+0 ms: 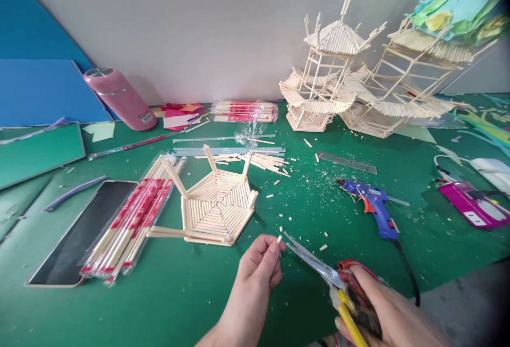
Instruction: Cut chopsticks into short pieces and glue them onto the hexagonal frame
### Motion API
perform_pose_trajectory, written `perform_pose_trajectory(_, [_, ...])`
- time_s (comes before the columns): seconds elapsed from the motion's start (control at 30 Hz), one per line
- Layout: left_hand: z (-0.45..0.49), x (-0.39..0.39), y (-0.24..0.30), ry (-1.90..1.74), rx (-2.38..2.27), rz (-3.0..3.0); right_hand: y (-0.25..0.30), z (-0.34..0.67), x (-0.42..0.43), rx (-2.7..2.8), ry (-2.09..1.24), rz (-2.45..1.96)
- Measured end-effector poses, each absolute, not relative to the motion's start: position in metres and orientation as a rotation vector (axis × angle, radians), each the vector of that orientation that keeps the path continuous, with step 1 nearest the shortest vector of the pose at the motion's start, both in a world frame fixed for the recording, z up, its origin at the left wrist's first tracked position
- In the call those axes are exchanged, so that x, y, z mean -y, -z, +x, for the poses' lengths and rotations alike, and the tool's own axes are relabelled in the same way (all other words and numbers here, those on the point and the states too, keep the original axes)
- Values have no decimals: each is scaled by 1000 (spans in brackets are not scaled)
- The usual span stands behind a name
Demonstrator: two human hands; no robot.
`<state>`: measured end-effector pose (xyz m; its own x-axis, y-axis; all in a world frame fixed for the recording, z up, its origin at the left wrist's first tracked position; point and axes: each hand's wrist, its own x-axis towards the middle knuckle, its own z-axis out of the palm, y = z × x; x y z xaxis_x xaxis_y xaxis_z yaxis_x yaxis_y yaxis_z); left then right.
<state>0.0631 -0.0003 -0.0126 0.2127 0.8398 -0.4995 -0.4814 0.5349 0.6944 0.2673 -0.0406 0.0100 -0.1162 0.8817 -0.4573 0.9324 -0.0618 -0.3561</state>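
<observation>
My left hand (258, 267) pinches a very short bit of wooden stick (279, 239) between thumb and fingertips. My right hand (382, 310) grips red and yellow handled scissors (319, 266), whose blades point at the stick's tip, slightly parted. Just beyond my left hand on the green table (119, 304) sits a hexagonal roof piece (215, 206) made of glued sticks, with several sticks poking up from its corners.
Wrapped chopstick packs (127, 219) lie left of the hexagon, beside a dark board (79, 233). A blue glue gun (372, 203), a clear ruler (346, 162), loose cut sticks (263, 161) and a magenta case (474, 206) lie around. Stick pavilion models (330, 76) stand at the back; a pink bottle (119, 97) lies left.
</observation>
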Motion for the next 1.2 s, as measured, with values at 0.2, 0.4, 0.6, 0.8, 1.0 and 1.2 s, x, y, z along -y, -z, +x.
perform_pose_trajectory(0.2, [63,1,15,-953,-1003,490,-16,264,34,-2082,1011,2021])
perform_pose_trajectory(0.4, [62,2,16,-938,-1045,614,-20,258,32,-2148,997,1983])
perform_pose_trajectory(0.6, [59,1,15,-941,-1033,642,-25,252,29,-2183,1017,1985])
perform_pose_trajectory(0.8, [58,1,17,-952,-1017,698,-24,255,30,-2313,990,1978])
perform_pose_trajectory(1.0, [57,0,22,-977,-951,734,-19,257,33,-2359,909,1956])
perform_pose_trajectory(1.2, [56,1,26,-969,-927,747,-20,253,33,-2314,909,1972])
